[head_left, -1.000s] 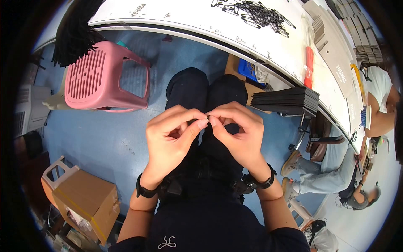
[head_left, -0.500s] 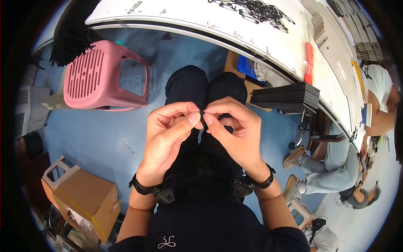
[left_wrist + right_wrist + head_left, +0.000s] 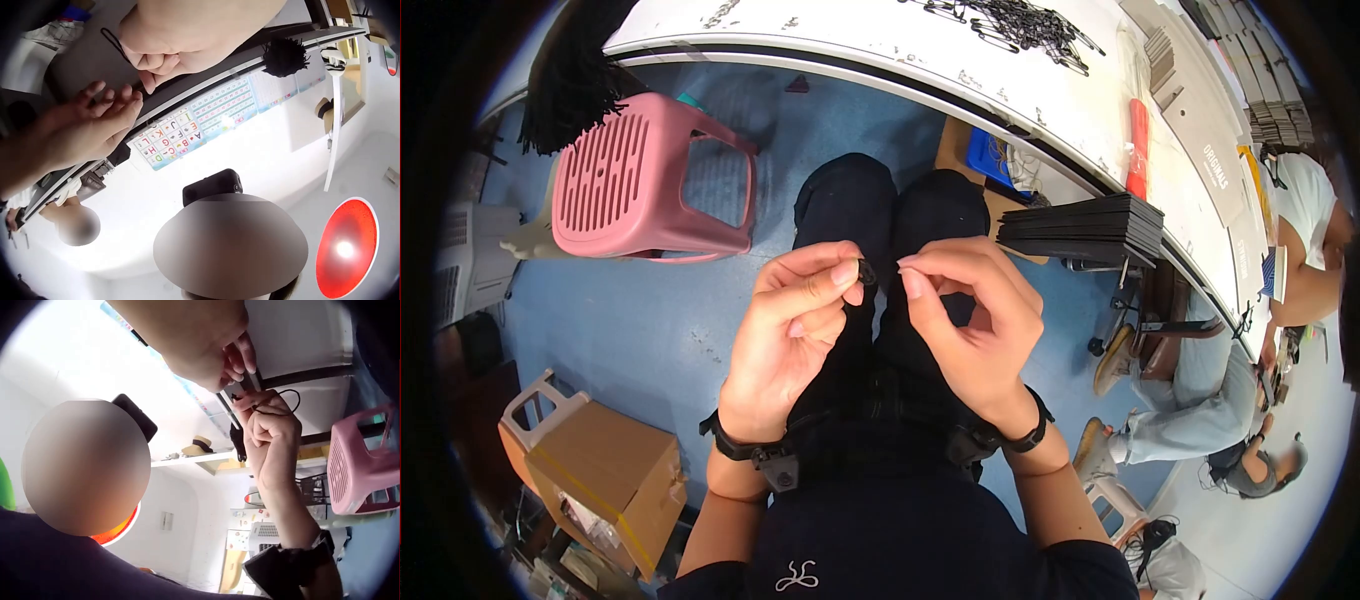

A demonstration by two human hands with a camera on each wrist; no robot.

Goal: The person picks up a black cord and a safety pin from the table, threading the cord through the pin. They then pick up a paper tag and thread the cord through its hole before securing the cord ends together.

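Note:
My left hand point(image 3: 785, 325) pinches a small black piece point(image 3: 866, 272) between thumb and index finger, in front of my knees. From the same hand a thin black cord loop point(image 3: 299, 400) sticks out in the right wrist view, curving past the curled fingers; part of it is hidden by the hand. The loop also shows beside the left hand in the left wrist view. A short gap to the right, my right hand point(image 3: 980, 320) is raised with fingers loosely bent and thumb close to the index fingertip. Nothing shows between its fingers.
A pile of black looped cords point(image 3: 1025, 30) lies on the white table point(image 3: 860, 40). Black flat sheets point(image 3: 1085, 230) are stacked at the table's near edge. Left are a pink stool point(image 3: 605, 185) and a cardboard box point(image 3: 605, 470). People sit at far right.
The hands were together at the fingertips on the small black piece. They have come apart; the left hand keeps the piece, and the right hand has shifted slightly right.

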